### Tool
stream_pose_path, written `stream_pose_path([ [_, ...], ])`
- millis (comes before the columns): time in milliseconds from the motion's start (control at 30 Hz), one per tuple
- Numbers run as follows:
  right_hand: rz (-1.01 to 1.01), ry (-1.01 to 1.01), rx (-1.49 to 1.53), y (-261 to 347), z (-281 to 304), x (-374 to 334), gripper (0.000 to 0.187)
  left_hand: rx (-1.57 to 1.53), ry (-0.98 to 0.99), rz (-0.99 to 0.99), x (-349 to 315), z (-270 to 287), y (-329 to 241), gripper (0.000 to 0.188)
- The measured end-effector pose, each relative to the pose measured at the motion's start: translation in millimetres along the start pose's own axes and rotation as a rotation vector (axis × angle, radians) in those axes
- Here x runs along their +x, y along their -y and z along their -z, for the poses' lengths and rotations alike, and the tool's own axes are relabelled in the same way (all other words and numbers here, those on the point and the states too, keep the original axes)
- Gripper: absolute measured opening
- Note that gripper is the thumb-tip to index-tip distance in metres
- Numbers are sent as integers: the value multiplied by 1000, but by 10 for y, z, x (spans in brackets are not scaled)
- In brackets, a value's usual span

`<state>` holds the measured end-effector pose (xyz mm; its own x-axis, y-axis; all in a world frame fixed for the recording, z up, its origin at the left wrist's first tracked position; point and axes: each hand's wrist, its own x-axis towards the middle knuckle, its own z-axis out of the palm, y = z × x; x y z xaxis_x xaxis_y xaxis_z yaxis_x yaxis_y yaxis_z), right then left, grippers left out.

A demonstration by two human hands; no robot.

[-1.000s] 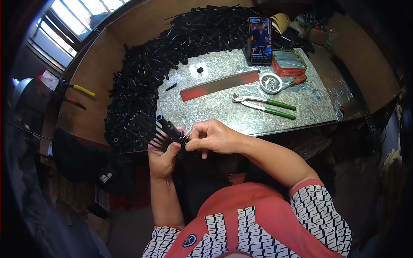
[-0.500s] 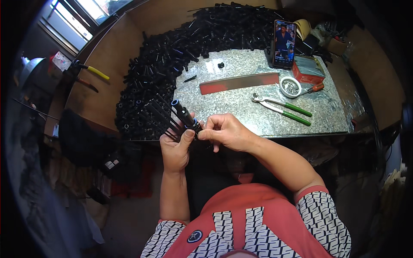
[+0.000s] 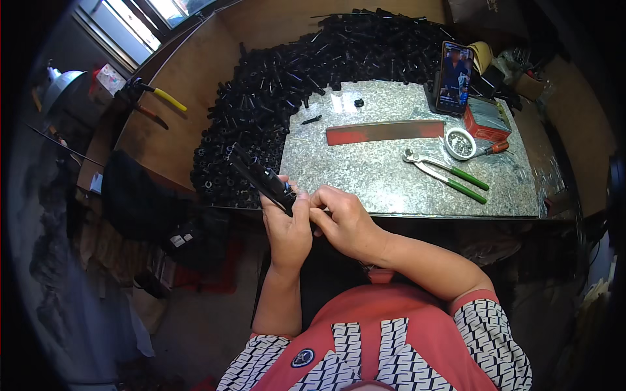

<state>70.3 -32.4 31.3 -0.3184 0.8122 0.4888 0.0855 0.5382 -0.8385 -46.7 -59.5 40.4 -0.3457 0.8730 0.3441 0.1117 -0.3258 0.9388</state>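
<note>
1 left hand [image 3: 287,228] and 1 right hand [image 3: 345,221] were seen together at the near edge of 1 speckled stone slab [image 3: 385,176]. By the left hand, a bundle of long black parts [image 3: 259,177] was gripped, its thumb laid along the near end; the bundle was tilted up and away to the left, and its parts could not be counted, though 1 thicker piece was made out on top, with blue showing near the thumb. The right hand was held beside the left thumb, its fingers curled; whether anything was pinched between its fingertips could not be told.

On the slab were laid 1 flat bar [image 3: 385,132] with worn red paint, 1 pair of pincers [image 3: 468,178] with 2 green handles, 1 white bowl [image 3: 460,158] filled with small shiny bits, and 1 screwdriver [image 3: 497,148] with a red handle beside the bowl. 2 small black pieces [image 3: 358,103] were left well apart from each other. Toward the far right corner, 1 phone [image 3: 454,78] was propped upright near 1 red box [image 3: 481,129]. The slab was bordered at the left and back by 1 heap of black parts [image 3: 251,107], too many to be counted. 1 yellow handle [image 3: 171,100] was seen at the left wall.
</note>
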Motion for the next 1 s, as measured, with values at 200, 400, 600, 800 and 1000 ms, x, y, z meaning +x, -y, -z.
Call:
stream_pose_path([
  [200,-75,133,91,4,86,27,15,76,130,-37,24,154,-33,25],
  [400,-287,162,361,-184,48,21,24,-12,169,-18,2,155,-41,21],
  [600,-409,297,611,-304,54,56,25,67,155,-69,-42,184,9,24],
  [800,-393,340,537,-349,79,52,24,168,169,-264,-33,113,-5,25],
  [1000,-275,278,275,-54,409,-56,30,-59,187,-124,-124,75,13,25],
])
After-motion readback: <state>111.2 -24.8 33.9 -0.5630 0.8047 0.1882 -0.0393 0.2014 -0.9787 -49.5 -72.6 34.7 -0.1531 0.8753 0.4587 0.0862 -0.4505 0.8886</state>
